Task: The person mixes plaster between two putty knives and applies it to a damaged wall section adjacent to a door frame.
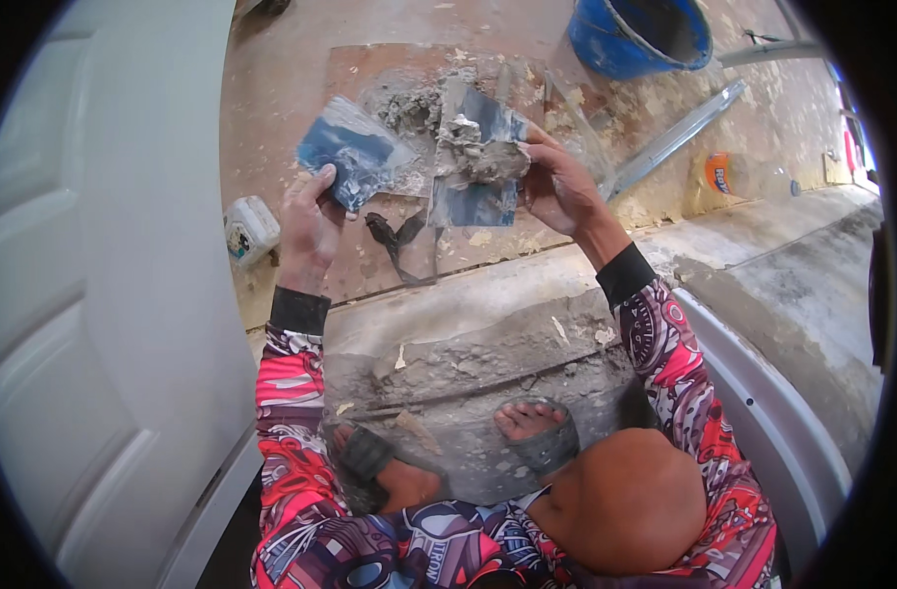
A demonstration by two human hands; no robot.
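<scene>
My left hand (309, 231) grips a flat, blue, squarish plate (348, 152) by its near edge, thumb on top. Grey-white smears cover part of its face. In my right hand (564, 188) is a second flat blue-grey plate (476, 206), held at its right side. A lump of wet grey mortar (483, 162) lies across the middle of this plate. Both plates are raised above a mortar-stained brown board (355, 67), tilted and close together. Behind them a heap of grey mortar (409, 106) sits on the board, partly hidden by the plates.
A blue bucket (615, 44) stands at the far right. Nearer lie a metal channel (679, 137) and a clear plastic bottle (763, 179). A white container (250, 231) is beside a white panelled door (105, 245) on the left. A black strap (397, 245) lies on the board.
</scene>
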